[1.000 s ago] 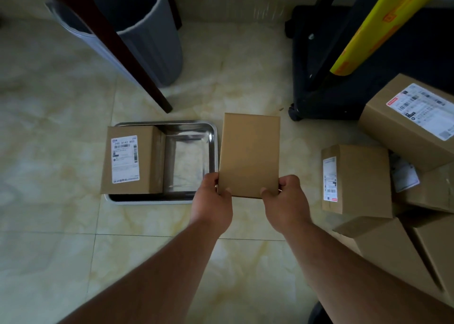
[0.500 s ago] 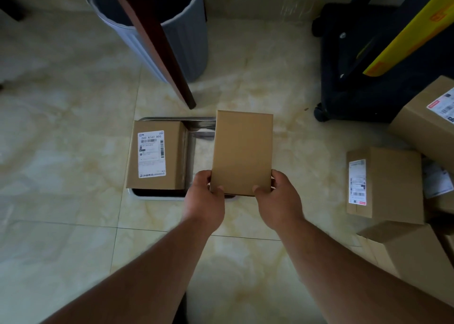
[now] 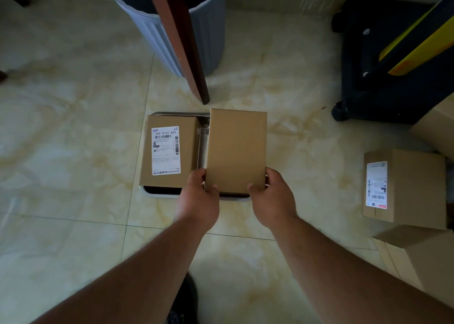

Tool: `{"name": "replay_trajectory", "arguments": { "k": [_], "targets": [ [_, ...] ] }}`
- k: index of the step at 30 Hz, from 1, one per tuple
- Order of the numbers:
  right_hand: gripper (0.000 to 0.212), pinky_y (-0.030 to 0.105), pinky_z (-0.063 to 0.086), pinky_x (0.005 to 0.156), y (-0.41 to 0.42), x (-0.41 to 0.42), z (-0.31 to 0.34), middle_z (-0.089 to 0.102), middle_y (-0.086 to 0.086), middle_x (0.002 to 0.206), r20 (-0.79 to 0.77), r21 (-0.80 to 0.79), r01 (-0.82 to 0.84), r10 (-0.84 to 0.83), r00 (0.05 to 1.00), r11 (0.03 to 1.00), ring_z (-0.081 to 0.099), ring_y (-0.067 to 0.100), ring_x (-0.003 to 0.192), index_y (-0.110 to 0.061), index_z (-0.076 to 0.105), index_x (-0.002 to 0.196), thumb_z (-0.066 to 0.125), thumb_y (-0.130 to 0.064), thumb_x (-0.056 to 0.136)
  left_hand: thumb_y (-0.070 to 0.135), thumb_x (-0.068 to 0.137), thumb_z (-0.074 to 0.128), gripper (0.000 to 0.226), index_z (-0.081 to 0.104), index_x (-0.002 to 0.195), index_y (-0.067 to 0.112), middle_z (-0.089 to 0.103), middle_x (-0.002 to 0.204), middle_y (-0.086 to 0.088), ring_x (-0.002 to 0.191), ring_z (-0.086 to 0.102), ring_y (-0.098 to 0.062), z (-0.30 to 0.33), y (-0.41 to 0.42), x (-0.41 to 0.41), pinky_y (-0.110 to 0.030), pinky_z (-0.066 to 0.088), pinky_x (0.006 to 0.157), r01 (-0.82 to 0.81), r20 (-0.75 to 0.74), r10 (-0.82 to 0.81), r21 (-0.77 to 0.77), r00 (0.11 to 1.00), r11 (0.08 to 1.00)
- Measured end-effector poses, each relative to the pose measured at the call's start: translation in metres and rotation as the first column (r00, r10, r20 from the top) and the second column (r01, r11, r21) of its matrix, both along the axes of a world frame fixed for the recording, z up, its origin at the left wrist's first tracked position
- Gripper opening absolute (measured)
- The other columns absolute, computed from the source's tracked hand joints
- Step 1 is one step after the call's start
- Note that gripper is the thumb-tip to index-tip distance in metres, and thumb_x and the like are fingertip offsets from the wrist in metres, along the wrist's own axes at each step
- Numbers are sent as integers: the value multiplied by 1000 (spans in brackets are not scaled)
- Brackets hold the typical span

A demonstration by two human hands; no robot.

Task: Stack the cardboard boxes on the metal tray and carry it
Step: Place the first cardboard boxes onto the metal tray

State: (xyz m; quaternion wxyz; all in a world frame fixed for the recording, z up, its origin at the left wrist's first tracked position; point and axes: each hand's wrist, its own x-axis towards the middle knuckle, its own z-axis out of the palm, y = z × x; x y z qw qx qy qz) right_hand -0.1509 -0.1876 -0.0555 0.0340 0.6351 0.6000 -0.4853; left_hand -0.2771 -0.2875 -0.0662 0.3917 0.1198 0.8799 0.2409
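Both hands hold a plain box (image 3: 236, 150) over the right half of the tray (image 3: 180, 113): the left hand (image 3: 199, 199) and the right hand (image 3: 272, 197) each pinch a near corner, thumbs on top, fingers hidden beneath. It may already rest on the tray; contact is hidden. A labelled box (image 3: 169, 151) fills the left half. Only the tray's rim shows. A third box (image 3: 405, 188) lies well apart at right.

A grey bin (image 3: 208, 28) stands ahead of me behind a wooden leg (image 3: 180, 41); a black cart (image 3: 368, 78) sits right.
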Motion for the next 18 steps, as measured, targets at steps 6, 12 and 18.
{"name": "replay_trajectory", "arguments": {
  "k": [6, 12, 18],
  "targets": [
    [53, 37, 56, 93, -6, -10, -13, 67, -2, 132, 10, -5, -13, 13, 1000, 1000, 67, 23, 112, -23, 50, 147, 63, -30, 96, 24, 101, 55, 36, 52, 137, 29, 72, 111, 6, 96, 67, -23, -4, -4, -11, -32, 51, 76, 30, -13, -31, -19, 999, 999],
    [57, 41, 56, 98, -11, -16, -25, 65, -1, 135, 17, -7, -25, 26, 1000, 1000, 66, 23, 117, -24, 47, 150, 63, -33, 96, 24, 102, 57, 38, 52, 139, 26, 67, 107, 9, 98, 65, -22, -11, -8, -18, -30, 46, 77, 33, 1, -33, -39, 999, 999],
    [60, 41, 55, 101, -13, -21, -38, 63, 0, 140, 30, -4, -39, 39, 999, 999, 64, 23, 121, -23, 44, 153, 63, -35, 97, 27, 101, 56, 36, 54, 137, 27, 69, 117, 3, 100, 65, -25, -22, -10, -22, -33, 49, 79, 50, -12, -51, -51, 999, 997]
  ]
}}
